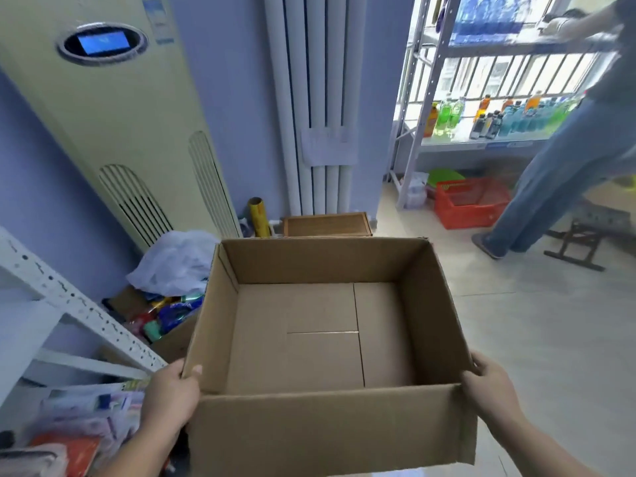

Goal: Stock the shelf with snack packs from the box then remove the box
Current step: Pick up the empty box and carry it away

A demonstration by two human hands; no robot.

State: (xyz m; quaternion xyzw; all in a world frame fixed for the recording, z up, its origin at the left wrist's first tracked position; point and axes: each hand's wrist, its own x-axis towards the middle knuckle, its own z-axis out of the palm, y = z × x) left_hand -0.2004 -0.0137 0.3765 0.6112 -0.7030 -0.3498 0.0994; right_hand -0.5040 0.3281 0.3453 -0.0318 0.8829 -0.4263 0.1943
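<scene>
Both hands grip empty box [323,339] — left hand [168,395], right hand [488,390] at near corners; open floor [550,321] right.

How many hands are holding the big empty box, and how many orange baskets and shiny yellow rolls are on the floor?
Hands holding the cardboard box: 2, the left hand and the right hand
Orange basket: 1
Shiny yellow roll: 1
Total: 4
</scene>
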